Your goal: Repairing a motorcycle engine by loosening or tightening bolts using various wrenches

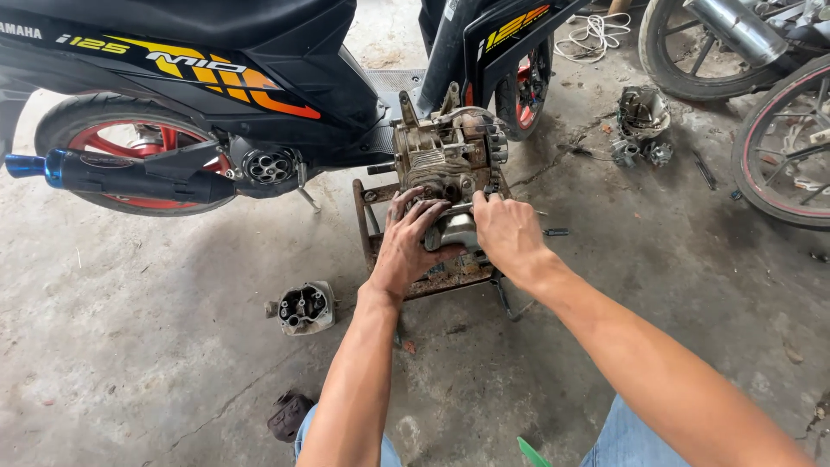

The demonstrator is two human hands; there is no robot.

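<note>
A black scooter (259,60) with orange and yellow markings stands on a rusty metal stand (367,233), its dirty engine block (445,151) exposed. Both my hands are on a grey metal cylinder part (454,229) just below the engine. My left hand (408,242), greasy, grips it from the left with fingers spread over the top. My right hand (510,235) holds it from the right side. Much of the part is hidden under my fingers.
A removed cylinder head (304,307) lies on the concrete at the left. A dark rag or part (290,415) lies near my knee. Loose engine parts (641,125) and two more motorcycle wheels (778,138) are at the right. The scooter's exhaust (121,177) juts left.
</note>
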